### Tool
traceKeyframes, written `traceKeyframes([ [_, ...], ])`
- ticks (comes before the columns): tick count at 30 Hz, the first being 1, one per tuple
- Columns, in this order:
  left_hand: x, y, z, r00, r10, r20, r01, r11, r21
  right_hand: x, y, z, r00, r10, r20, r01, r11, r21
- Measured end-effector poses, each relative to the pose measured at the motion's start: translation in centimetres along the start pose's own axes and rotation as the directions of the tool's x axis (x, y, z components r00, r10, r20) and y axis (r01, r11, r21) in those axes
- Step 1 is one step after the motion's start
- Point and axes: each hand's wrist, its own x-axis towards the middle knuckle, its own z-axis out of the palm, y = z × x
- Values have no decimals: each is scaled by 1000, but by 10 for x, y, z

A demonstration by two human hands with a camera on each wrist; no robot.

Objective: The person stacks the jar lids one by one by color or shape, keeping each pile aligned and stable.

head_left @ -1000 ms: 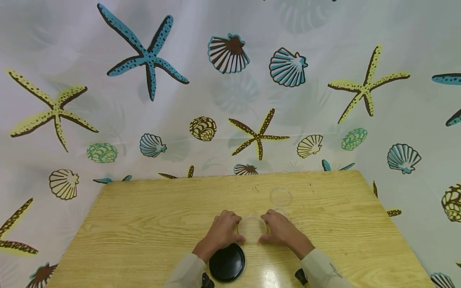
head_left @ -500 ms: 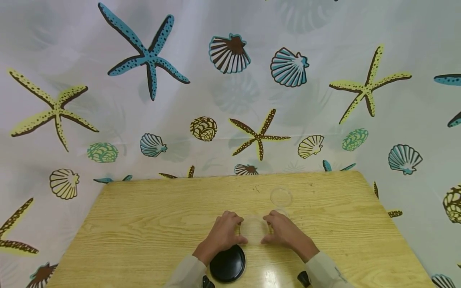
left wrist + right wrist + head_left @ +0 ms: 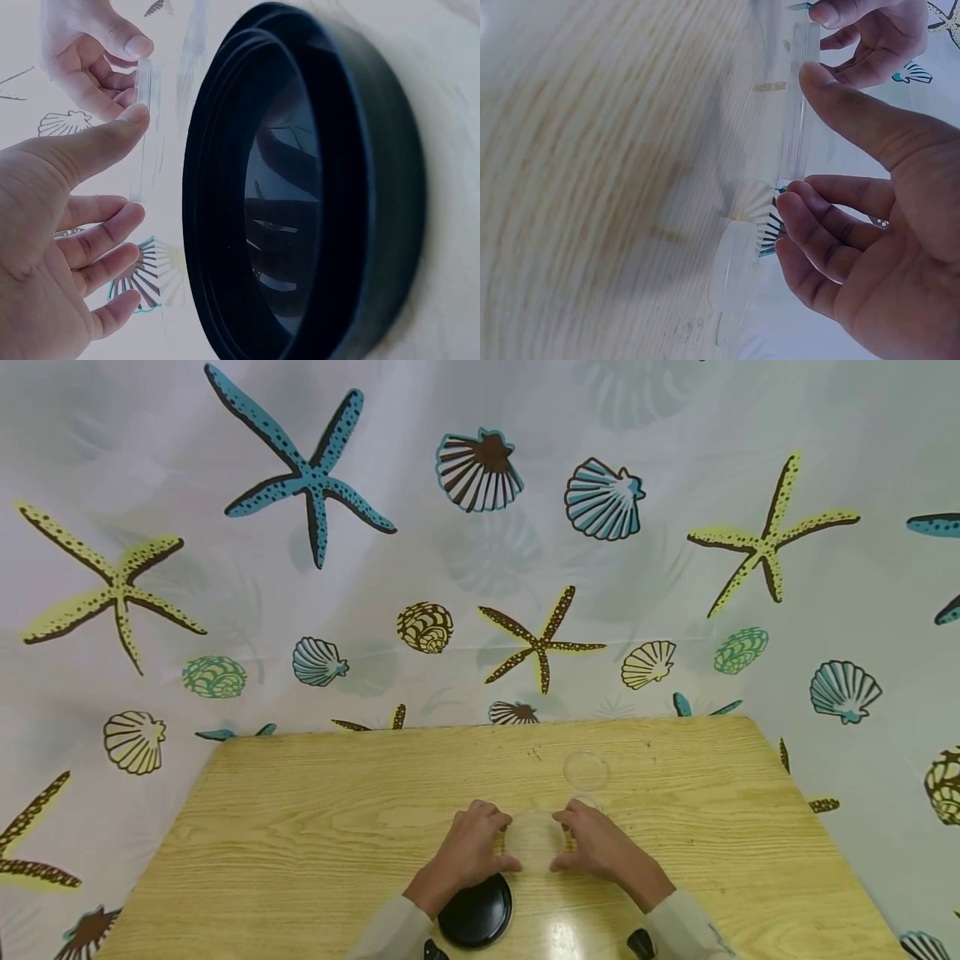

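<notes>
Both hands hold a clear, shallow petri dish [image 3: 535,845] by its opposite sides, level and close over the wooden table. My left hand [image 3: 472,845] grips its left edge between thumb and fingers. On the other side, my right hand [image 3: 596,847] pinches the right edge the same way. In the right wrist view the dish [image 3: 801,112] shows edge-on, with thin stacked rims. A round black dish [image 3: 476,912] with a raised rim and glossy floor lies just below my left hand, partly covered by the wrist.
Past my right hand lies a clear round piece [image 3: 587,770] on the table [image 3: 330,843]. Another clear piece [image 3: 597,799] sits nearer, partly hidden by that hand. A curtain [image 3: 420,552] printed with shells and starfish hangs behind the table.
Both hands have shifted slightly to the right together with the petri dish, keeping their grip. The black dish and the clear pieces stay in place.
</notes>
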Motion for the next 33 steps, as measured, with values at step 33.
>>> traceKeyframes([
  [33,-8,15,7,999,18,-41,-18,1000,18,-21,0,-3,1000,5,18,-5,1000,19],
])
